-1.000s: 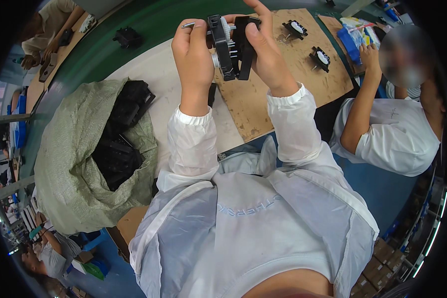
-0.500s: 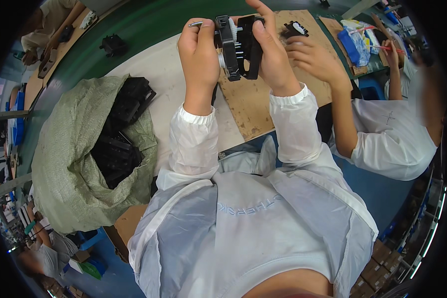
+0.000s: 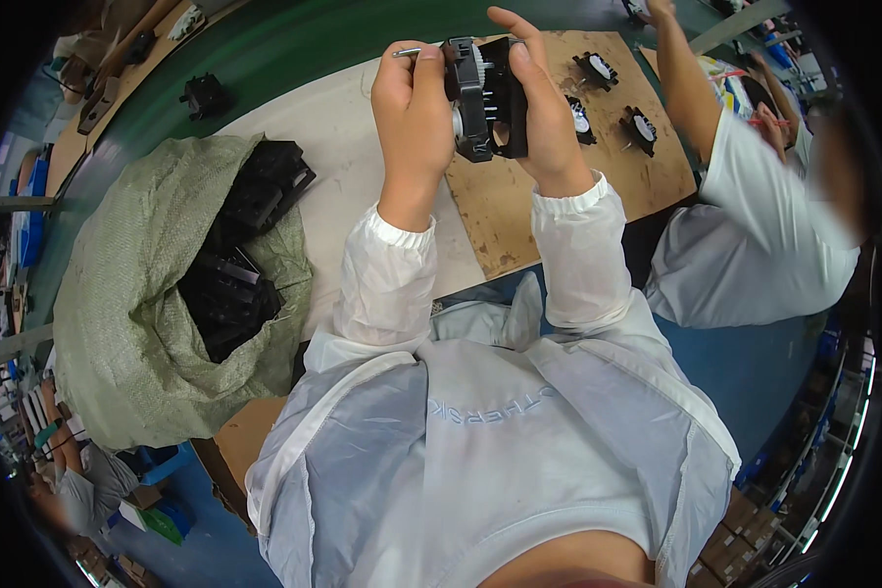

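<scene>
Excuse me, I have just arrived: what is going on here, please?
Someone's left hand holds a black geared part, and the right hand holds a black shell facing it; a gap shows between them. Three small black-and-white units lie on a brown board. To the left, an open sack holds black parts.

Housing (image 3: 471, 118): black plastic with a dull sheen; its gear (image 3: 479, 65), smooth white plastic. Rod (image 3: 405, 52): bright, glossy metal. Sack (image 3: 118, 294): rough woven plastic, creased. Parts (image 3: 267, 184) at its mouth: black plastic, glossy along the edges. Sleeves (image 3: 387, 284): thin, crinkled cloth, faintly shiny. Board (image 3: 505, 220): matt, stained (wood or card, indistinguishable here). Carton (image 3: 248, 438): matt cardboard.
</scene>
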